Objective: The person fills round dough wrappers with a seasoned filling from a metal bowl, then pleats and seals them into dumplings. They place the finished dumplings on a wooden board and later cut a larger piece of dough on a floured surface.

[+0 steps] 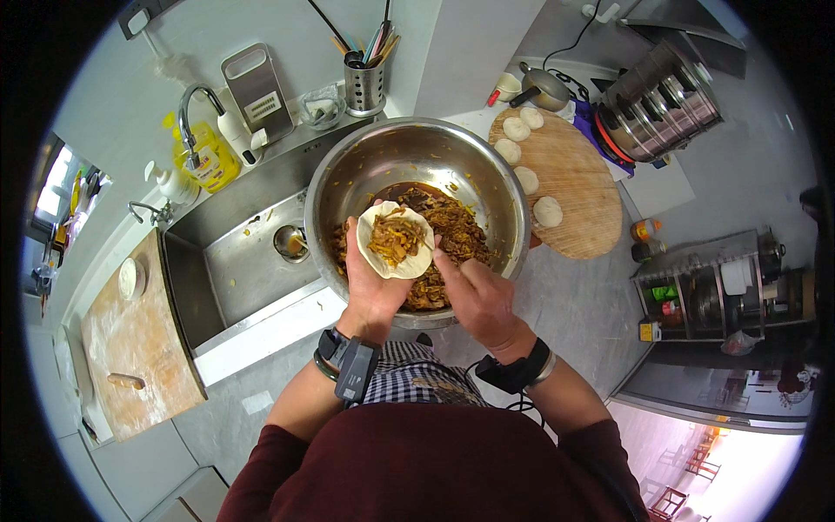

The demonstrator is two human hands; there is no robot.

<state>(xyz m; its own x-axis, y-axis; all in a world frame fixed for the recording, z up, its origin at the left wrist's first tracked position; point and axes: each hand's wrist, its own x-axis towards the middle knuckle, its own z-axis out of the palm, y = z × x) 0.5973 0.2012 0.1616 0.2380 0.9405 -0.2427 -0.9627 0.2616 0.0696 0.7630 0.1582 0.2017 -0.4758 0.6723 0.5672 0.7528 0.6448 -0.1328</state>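
Observation:
On my left hand (375, 293) rests a round dough wrapper (366, 256), its rim cupped by thumb and fingers. A mound of brown and yellow shredded filling (395, 240) sits in its middle. My right hand (479, 300) is curled beside the wrapper's right edge, index finger pointing at it. A thin utensil (426, 246) reaches from those fingers to the filling; most of it is hidden. Both hands are over a large stainless steel bowl (417, 130). More chopped filling (456, 228) lies in the bowl with dark liquid at its far side.
At right, a round wooden board (580, 196) carries several filled buns (547, 212). Stacked metal steamers (659, 111) stand beyond it. A steel sink (261, 261) adjoins the bowl's left. Farther left, a floured board (130, 346) holds a small rolling pin (126, 381) and a white cup (132, 279).

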